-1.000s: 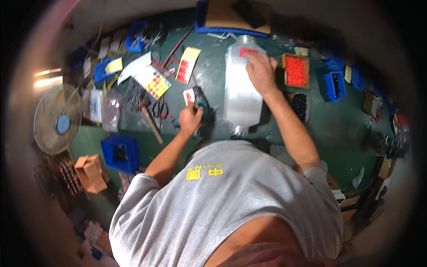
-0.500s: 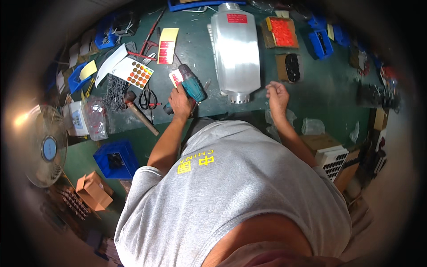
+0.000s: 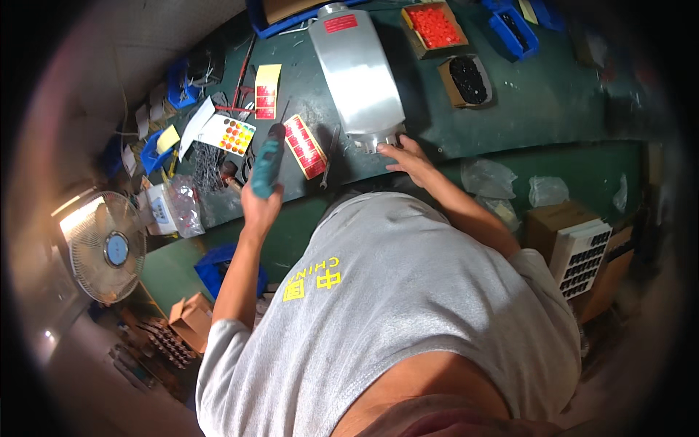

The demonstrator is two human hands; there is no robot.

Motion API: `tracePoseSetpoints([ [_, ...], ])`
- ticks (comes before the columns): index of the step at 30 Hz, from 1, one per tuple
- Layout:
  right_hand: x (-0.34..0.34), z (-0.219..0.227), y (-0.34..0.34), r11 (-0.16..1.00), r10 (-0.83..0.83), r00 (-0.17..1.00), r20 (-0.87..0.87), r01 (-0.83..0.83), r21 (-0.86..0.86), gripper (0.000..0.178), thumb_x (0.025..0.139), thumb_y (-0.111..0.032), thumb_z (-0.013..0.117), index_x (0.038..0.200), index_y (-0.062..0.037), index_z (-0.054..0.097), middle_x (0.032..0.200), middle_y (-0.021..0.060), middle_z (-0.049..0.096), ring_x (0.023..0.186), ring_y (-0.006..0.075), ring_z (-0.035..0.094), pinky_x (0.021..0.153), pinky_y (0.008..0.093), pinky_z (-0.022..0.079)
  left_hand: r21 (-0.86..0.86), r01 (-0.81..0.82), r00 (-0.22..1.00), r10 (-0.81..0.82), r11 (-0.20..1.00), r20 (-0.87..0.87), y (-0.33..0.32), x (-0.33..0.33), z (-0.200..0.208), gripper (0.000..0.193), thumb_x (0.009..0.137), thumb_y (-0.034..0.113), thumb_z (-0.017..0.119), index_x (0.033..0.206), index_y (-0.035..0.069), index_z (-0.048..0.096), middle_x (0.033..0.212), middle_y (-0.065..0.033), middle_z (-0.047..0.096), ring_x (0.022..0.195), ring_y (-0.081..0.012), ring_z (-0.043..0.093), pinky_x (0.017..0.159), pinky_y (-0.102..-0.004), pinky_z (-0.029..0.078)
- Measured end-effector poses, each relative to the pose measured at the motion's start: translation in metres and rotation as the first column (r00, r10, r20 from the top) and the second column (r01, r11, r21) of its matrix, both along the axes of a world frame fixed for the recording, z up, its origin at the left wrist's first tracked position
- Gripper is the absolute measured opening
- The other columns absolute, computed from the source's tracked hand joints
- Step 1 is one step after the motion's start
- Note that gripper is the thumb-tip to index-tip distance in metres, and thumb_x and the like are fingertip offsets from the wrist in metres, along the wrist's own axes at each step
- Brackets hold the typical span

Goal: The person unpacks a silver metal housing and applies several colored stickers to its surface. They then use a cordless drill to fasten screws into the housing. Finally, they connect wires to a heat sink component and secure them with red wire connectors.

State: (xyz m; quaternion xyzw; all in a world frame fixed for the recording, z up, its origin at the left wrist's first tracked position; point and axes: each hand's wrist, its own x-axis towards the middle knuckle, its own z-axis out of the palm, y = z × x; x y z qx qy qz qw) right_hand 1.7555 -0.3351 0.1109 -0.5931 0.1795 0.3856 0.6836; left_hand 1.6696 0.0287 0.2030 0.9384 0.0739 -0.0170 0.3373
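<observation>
My left hand (image 3: 261, 205) grips a teal and black cordless drill (image 3: 269, 164) by its handle, raised over the near edge of the bench. A thin bit points away from its dark nose. To its right lie a yellow sheet of red labels (image 3: 306, 147) and a slim metal wrench (image 3: 330, 158). At the near end of a silver metal canister (image 3: 360, 73), my right hand (image 3: 413, 162) has its thumb and fingers around the short slotted neck (image 3: 376, 140). The canister lies on its side and bears a red label (image 3: 341, 24).
Beyond the canister stand a carton of orange-red pieces (image 3: 435, 27), a carton of black pieces (image 3: 470, 80) and a blue bin (image 3: 514, 30). Left lie a sheet of round stickers (image 3: 234, 135), dark metal rods (image 3: 209, 166) and a red T-handle tool (image 3: 237, 109). A fan (image 3: 109, 247) stands beside the bench.
My left hand has lifted the drill off the bench, uncovering the label sheet and wrench. My right hand has moved left onto the canister's neck. The whole view has tilted.
</observation>
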Motion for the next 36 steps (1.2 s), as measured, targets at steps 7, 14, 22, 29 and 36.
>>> tracePoseSetpoints([
  [7, 0.001, -0.026, 0.006, 0.997, 0.050, 0.999, -0.022, -0.048, 0.068, 0.093, 0.073, -0.051, 0.089, 0.130, 0.0111, 0.049, 0.125, 0.0197, 0.058, 0.118, 0.0290, 0.060, 0.091, 0.0456, 0.057, -0.047, 0.232, 0.971, -0.234, 0.972, -0.046, -0.052, 0.009, 0.143, 0.033, 0.089, -0.001, 0.066, 0.121, -0.001, 0.060, 0.098, -0.0090, 0.065, 0.086, -0.0195, 0.064, 0.078, -0.0355, 0.054],
  [14, 0.002, -0.013, -0.001, 0.990, 0.041, 0.999, -0.027, -0.037, 0.134, 0.079, 0.075, -0.051, 0.086, 0.126, 0.0016, 0.056, 0.119, 0.0134, 0.063, 0.105, 0.0213, 0.061, 0.083, 0.0379, 0.056, -0.035, 0.433, 0.863, -0.425, 0.901, -0.274, -0.146, 0.068, 0.187, 0.036, 0.086, 0.011, 0.076, 0.115, 0.003, 0.056, 0.094, -0.0146, 0.068, 0.089, -0.0307, 0.070, 0.078, -0.0399, 0.054],
  [22, -0.001, -0.031, 0.001, 0.977, -0.005, 0.996, 0.092, -0.015, 0.211, 0.072, 0.065, -0.060, 0.086, 0.096, 0.0021, 0.066, 0.084, 0.0093, 0.063, 0.072, 0.0165, 0.062, 0.059, 0.0301, 0.053, 0.210, 0.621, 0.758, -0.511, 0.755, -0.405, -0.196, 0.115, 0.174, 0.041, 0.086, 0.016, 0.077, 0.118, 0.006, 0.053, 0.087, -0.0183, 0.071, 0.085, -0.0376, 0.072, 0.074, -0.0445, 0.056],
  [29, 0.002, -0.046, 0.007, 0.996, 0.072, 0.996, 0.055, -0.075, 0.049, 0.059, 0.071, -0.055, 0.087, 0.104, -0.0089, 0.069, 0.089, 0.0024, 0.065, 0.082, 0.0134, 0.062, 0.067, 0.0301, 0.053, 0.227, 0.649, 0.733, -0.517, 0.726, -0.442, -0.216, 0.136, 0.175, 0.035, 0.086, 0.015, 0.076, 0.114, 0.005, 0.058, 0.089, -0.0172, 0.071, 0.085, -0.0360, 0.072, 0.074, -0.0440, 0.055],
  [36, -0.002, -0.068, 0.009, 0.970, 0.053, 0.979, 0.196, -0.097, 0.224, 0.066, 0.075, -0.053, 0.087, 0.107, 0.0016, 0.067, 0.095, 0.0088, 0.067, 0.085, 0.0143, 0.063, 0.068, 0.0314, 0.054, 0.331, 0.864, 0.502, -0.697, 0.379, -0.512, -0.227, 0.177, 0.185, 0.032, 0.081, 0.012, 0.076, 0.109, 0.007, 0.063, 0.090, -0.0187, 0.072, 0.088, -0.0386, 0.071, 0.073, -0.0450, 0.056],
])
